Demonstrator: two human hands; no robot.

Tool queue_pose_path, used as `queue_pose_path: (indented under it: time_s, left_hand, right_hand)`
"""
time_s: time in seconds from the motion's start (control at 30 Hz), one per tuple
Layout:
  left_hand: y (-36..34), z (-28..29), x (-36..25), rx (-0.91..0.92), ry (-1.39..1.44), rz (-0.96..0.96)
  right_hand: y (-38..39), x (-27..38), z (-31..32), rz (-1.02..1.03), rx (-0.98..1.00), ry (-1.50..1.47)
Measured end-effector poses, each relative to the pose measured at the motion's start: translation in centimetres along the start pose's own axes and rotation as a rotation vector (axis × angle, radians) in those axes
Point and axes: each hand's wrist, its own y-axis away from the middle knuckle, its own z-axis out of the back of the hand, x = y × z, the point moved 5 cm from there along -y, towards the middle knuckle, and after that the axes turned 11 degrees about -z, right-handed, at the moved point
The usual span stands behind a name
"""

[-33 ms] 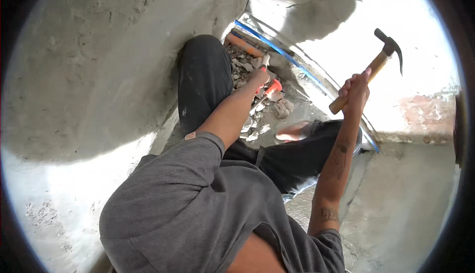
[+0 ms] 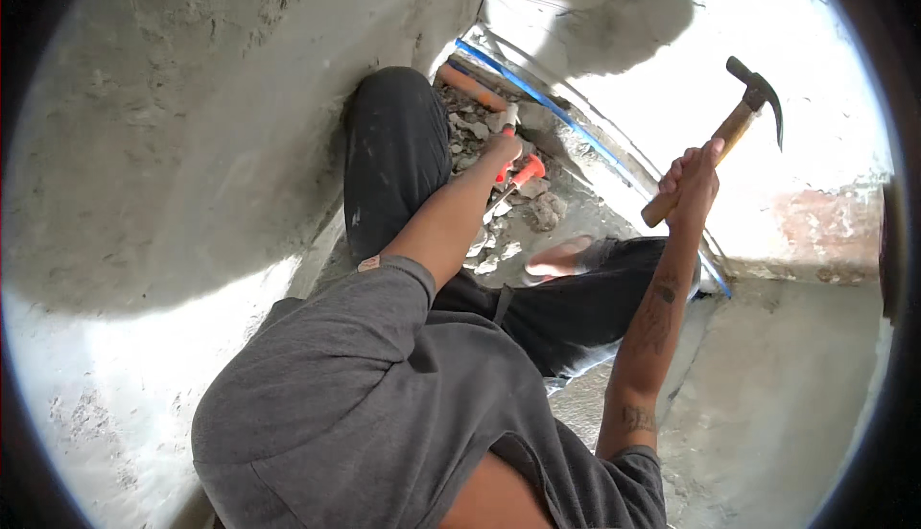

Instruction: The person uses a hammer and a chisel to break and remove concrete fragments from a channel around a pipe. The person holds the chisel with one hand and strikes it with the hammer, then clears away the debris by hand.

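My left hand (image 2: 502, 153) is closed on a red-handled tool (image 2: 507, 132), likely a chisel, over the rubble (image 2: 489, 241) beside an orange pipe (image 2: 473, 86); the tool's working end is hard to make out. A metal chisel with a red guard (image 2: 531, 166) lies just to the right of that hand. My right hand (image 2: 693, 174) grips the wooden handle of a claw hammer (image 2: 755, 95), raised at the right with its head pointing up and away from me.
Rough plastered walls (image 2: 163, 145) rise at the left and right. A blue pipe or conduit (image 2: 537, 93) runs diagonally along the right wall's foot. My dark-trousered knees (image 2: 393, 126) frame the rubble, with a foot (image 2: 556, 258) beside it.
My right hand and the hammer have shifted very slightly to the right. My foot shows a little farther left. My left hand is nearly unchanged.
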Motion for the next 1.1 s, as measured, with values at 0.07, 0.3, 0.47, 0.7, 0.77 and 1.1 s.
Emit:
queue_pose_path:
  time_s: [0.07,0.3,0.47,0.7,0.77,1.1]
  left_hand:
    - [-1.4,0.3,1.4,-0.071,0.239,0.12]
    - [-2.7,-2.9,5.8,-0.173,0.493,0.256]
    - [-1.7,-4.7,5.8,-0.158,0.444,0.233]
    - [-3.9,-5.3,5.5,-0.095,0.908,0.112]
    - [-4.3,-6.0,4.6,-0.052,1.066,0.146]
    - [-4.3,-10.2,0.9,0.118,1.418,0.182]
  right_hand:
    - [0.2,0.7,-0.6,0.007,0.051,0.087]
    - [-1.8,-3.9,-0.9,-0.061,0.125,0.406]
    - [-3.2,-8.4,-0.5,-0.228,0.115,0.584]
    - [-5.7,-12.2,-1.9,-0.203,0.175,1.023]
    - [-6.0,-12.8,-2.1,-0.15,0.19,1.166]
    - [-5.8,-12.5,-6.1,-0.023,0.359,1.47]
